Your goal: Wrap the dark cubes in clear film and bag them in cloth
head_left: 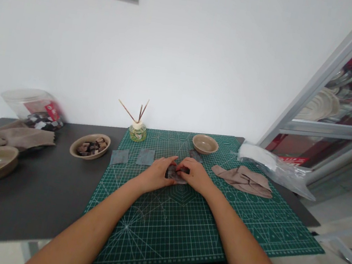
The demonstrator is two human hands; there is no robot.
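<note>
The left hand and right hand pinch a bundle, seemingly cloth, which should handle light and soft, best held by its edges.

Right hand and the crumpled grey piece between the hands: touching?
Touching. Head view: the right hand's fingertips overlap the crumpled grey piece, its folds showing around them with no gap.

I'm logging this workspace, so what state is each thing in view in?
Dark patterned piece: held by left hand and right hand
Grey squares: flat, apart
Cutting mat: spread flat
Left-middle bowl: upright, holding chunks
Back bowl: upright
Diffuser bottle: upright, sticks in it
Brown cloth: rumpled
Clear bag: lying down
</note>
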